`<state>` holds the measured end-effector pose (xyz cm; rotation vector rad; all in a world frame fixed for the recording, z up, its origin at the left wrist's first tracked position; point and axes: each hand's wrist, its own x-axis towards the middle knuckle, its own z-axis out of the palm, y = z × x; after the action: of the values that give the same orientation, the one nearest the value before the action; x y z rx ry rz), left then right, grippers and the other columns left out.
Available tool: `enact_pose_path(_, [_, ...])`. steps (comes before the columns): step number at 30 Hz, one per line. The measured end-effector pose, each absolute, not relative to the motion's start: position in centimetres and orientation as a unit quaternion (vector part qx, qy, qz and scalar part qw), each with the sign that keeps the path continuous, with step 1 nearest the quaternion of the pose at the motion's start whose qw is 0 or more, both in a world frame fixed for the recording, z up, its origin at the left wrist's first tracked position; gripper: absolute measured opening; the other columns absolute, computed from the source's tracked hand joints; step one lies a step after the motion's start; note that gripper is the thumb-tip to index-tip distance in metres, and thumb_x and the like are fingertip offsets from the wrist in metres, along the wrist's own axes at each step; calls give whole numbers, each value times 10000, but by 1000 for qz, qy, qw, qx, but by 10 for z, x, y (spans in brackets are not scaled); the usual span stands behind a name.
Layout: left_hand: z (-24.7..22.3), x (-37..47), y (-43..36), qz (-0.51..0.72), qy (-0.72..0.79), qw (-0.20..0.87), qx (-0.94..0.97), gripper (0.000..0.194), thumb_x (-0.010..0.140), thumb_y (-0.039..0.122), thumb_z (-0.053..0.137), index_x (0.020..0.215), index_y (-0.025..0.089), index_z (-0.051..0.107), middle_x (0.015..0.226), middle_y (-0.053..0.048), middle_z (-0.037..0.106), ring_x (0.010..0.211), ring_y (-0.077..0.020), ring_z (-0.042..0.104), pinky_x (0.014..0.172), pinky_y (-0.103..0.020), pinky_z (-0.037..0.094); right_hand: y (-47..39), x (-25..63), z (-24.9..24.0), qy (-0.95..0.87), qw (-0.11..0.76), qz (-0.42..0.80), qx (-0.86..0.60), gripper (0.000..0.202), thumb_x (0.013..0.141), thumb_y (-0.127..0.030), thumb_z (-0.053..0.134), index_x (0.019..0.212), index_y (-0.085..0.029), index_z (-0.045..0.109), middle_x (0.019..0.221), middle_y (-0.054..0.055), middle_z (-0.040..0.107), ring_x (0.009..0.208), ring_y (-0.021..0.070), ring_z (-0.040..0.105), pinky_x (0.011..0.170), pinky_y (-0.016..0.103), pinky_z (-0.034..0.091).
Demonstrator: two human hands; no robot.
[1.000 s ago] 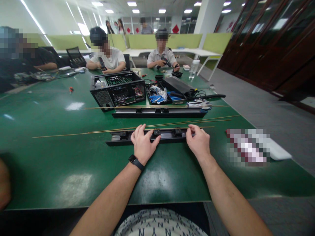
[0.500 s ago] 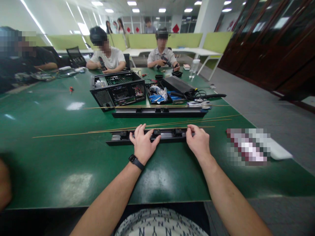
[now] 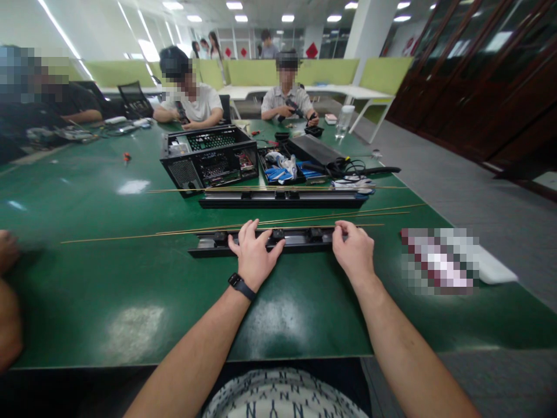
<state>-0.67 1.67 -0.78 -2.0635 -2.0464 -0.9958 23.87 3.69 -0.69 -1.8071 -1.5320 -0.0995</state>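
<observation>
A black rail (image 3: 204, 252) with a grey channel and several dark blocks (image 3: 314, 234) along it lies crosswise in front of me. My left hand (image 3: 255, 247), with a dark watch on the wrist, rests on the rail with its fingers spread. Its fingertips reach the thin brass-coloured rods (image 3: 287, 221) running along the rail's far side. At the rail's right end my right hand (image 3: 353, 247) is closed in a pinch on one thin rod (image 3: 375, 224), whose tip sticks out to the right. The exact grip point is partly hidden by the fingers.
A second black rail (image 3: 278, 203) with rods lies farther back. Behind it stand an open computer case (image 3: 209, 159), a tray with gloves (image 3: 281, 168) and a dark flat box (image 3: 317, 150). At the left edge shows another person's hand (image 3: 7, 251). Co-workers sit across the table.
The rod in my right hand has slid slightly to the right, along with that hand. My left hand stays on the rail. Another person's hand has come in at the left edge.
</observation>
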Motion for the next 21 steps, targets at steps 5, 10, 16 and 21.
enact_pose_path(5, [-8,-7,17,-327,-664,34,-671,300,859,511,778,1091,321,791,1519,-93,600,1449,-361,485,1183,-783,248,37,239,-9,-596,376,-43,-708,322,957,-322,505,1096,-189,763,998,109,799,947,285,698,945,438,475])
enact_pose_path(10, [-9,-7,17,-329,-664,33,-670,296,860,506,776,1087,317,794,1514,-94,604,1448,-368,486,1187,-787,240,37,238,-11,-602,381,-49,-700,316,957,-320,517,1137,-189,742,990,99,800,941,276,711,966,447,483])
enact_pose_path(16, [-10,-7,17,-329,-663,34,-672,300,855,508,782,1085,316,796,1519,-101,603,1447,-376,487,1188,-789,234,36,235,-11,-618,385,-43,-684,306,956,-320,526,1139,-199,740,980,92,807,948,272,726,960,443,499])
enact_pose_path(21, [-10,-8,17,-331,-661,36,-673,304,855,511,783,1091,318,791,1515,-99,605,1447,-370,488,1184,-794,236,36,235,-10,-618,385,-40,-684,298,959,-317,516,1117,-196,738,998,100,807,959,273,728,966,447,502])
